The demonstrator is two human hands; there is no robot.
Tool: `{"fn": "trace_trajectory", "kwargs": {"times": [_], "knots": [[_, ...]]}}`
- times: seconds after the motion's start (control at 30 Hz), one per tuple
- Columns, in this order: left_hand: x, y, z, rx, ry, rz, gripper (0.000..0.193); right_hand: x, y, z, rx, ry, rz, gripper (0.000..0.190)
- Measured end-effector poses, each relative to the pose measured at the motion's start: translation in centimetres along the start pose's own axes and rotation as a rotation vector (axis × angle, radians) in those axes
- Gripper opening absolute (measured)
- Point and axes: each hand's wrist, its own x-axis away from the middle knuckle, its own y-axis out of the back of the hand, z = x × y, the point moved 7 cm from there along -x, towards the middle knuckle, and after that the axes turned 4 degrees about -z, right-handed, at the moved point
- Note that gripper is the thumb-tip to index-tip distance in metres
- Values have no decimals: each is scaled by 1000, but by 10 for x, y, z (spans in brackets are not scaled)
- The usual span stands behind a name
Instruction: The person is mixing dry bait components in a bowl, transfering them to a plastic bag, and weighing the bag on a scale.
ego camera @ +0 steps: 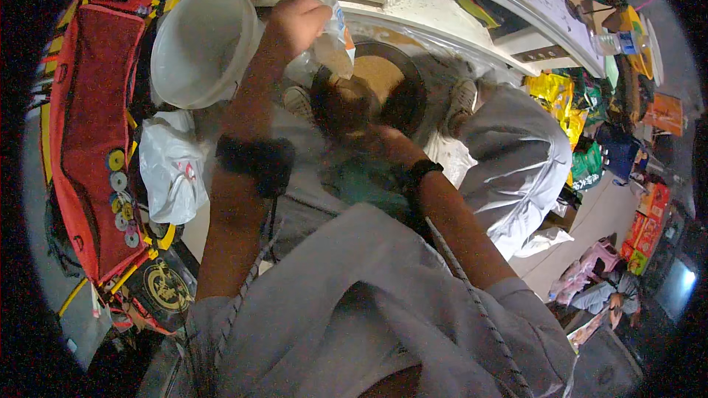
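Note:
My left hand is raised, its fingers closed on the top of a clear plastic bag with an orange and blue print. The bag hangs over a dark round tub, which stands on the floor between my shoes. Loose tan, grain-like material lies in the tub. Low at its near rim, my right hand grips a dark, scoop-like vessel. Shadow and blur hide its exact shape and my fingertips. The bag's lower end is right by this vessel; whether they touch is unclear.
A translucent white bucket stands left of my left forearm, with a white plastic bag below it. Farther left is a red fabric case. A white cabinet borders the far side. Yellow packages and a seated person are at right.

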Motion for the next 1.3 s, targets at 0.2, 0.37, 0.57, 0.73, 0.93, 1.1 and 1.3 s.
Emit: {"fn": "trace_trajectory", "kwargs": {"times": [0.2, 0.37, 0.57, 0.73, 0.93, 1.1, 1.3], "knots": [[12, -29, 29, 504, 515, -20, 23, 12, 7, 5, -292, -79, -57, 41], [15, -60, 28, 136, 209, 40, 23, 55, 16, 34, -300, -78, -19, 36], [36, -155, 24, 2, 220, 286, 25, 121, 29, 87, -344, 86, -293, 13], [71, -209, 20, -27, 251, 428, 28, 145, 36, 94, -563, 73, -300, 12], [121, -276, 12, 41, 251, 705, 34, 148, 33, 98, -490, 140, -306, 14], [109, -278, 14, 77, 186, 467, 17, 144, 23, 95, -347, 171, -386, 18], [96, -253, 35, -151, 509, 3, 36, 134, 22, 88, -117, 222, -479, 25]]}}
